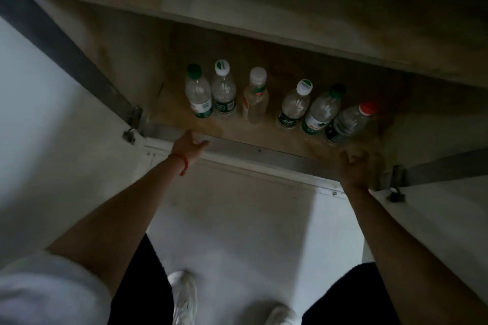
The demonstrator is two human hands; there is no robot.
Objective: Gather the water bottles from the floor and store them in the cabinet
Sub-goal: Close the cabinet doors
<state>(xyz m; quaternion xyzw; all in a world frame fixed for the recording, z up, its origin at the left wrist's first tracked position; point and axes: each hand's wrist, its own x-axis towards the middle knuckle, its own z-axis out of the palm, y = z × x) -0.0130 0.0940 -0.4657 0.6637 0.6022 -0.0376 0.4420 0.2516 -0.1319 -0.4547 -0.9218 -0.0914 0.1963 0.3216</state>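
Head view: six bottles [253, 97] stand on the dim cabinet shelf [290, 71]; both hands' grips spread, empty.

Both hands reach forward, left [188, 144] and right [353, 166] (fingers loosely curled).

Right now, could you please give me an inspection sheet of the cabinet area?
Surface: brown cabinet shelf, dim, doors open either side.
Job's things: six bottles upright in a row on the shelf; green cap, white cap, square bottle, white cap, green cap, red cap.
Clutter: nothing seen.
Hands: left hand open at the shelf's front rail, red wrist string; right hand at the front edge near the red-cap bottle, holding nothing.
Cables: nothing seen.
Surroundings: pale floor, white shoes.
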